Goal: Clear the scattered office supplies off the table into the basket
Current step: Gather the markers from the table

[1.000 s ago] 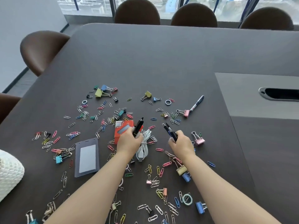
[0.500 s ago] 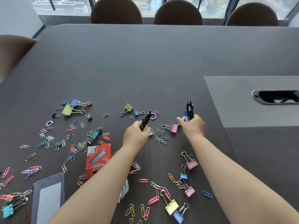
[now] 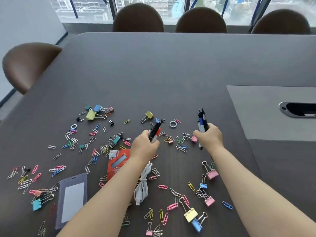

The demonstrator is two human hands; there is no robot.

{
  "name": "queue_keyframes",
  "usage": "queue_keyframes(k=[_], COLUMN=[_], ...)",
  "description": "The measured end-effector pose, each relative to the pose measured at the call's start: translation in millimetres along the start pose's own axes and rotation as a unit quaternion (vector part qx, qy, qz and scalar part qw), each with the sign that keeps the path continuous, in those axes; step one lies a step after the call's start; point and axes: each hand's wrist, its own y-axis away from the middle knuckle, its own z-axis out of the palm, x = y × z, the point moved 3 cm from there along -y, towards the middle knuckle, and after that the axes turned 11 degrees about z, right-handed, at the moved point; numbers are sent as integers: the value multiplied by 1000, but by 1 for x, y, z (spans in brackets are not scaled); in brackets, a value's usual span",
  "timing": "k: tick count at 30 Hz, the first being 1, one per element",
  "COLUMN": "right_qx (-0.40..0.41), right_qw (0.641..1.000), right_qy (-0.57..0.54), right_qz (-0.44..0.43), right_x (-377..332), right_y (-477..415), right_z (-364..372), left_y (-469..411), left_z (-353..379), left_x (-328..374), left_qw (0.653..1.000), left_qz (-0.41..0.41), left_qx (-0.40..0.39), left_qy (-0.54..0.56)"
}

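My left hand (image 3: 145, 147) grips a black and red pen bundle (image 3: 154, 131) that points up and away. My right hand (image 3: 209, 138) grips several pens (image 3: 201, 123), black ones plus one with a blue cap and white barrel, held upright. Coloured paper clips (image 3: 73, 141) and binder clips (image 3: 211, 174) lie scattered over the dark table (image 3: 153, 74). An orange staple box (image 3: 118, 162), a coiled white cable (image 3: 142, 185) and a grey badge holder (image 3: 71, 200) lie near my left forearm. The basket is out of view.
Brown chairs stand at the far edge (image 3: 138, 17) and at the left (image 3: 27, 64). A grey inset panel (image 3: 266, 113) with a cable slot (image 3: 299, 109) sits at the right. A yellow binder clip (image 3: 147, 115) and a small ring (image 3: 173, 124) lie beyond my hands.
My right hand reached out to the blue-capped pen lying far right and took it in with the black pens. Both hands moved farther out; the camera view shifted and the basket left the frame.
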Motion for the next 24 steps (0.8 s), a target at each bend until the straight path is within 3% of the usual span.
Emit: queue_keyframes(k=[6, 11, 20, 24], right_qx=[-180, -240, -289, -271], right_qw=[983, 968, 939, 941], right_qy=[-37, -22, 34, 9], right_qz=[-18, -68, -185, -201], right_x=[-5, -30, -107, -134], right_y=[123, 212, 363, 409], right_z=[39, 94, 203, 242], left_y=[104, 192, 284, 295], left_z=[-70, -146, -300, -353], left_x=[-31, -78, -162, -219], left_qw=[998, 990, 950, 948], left_qz=[-7, -42, -43, -51], left_qx=[52, 128, 280, 244], left_qy=[-20, -29, -130, -195])
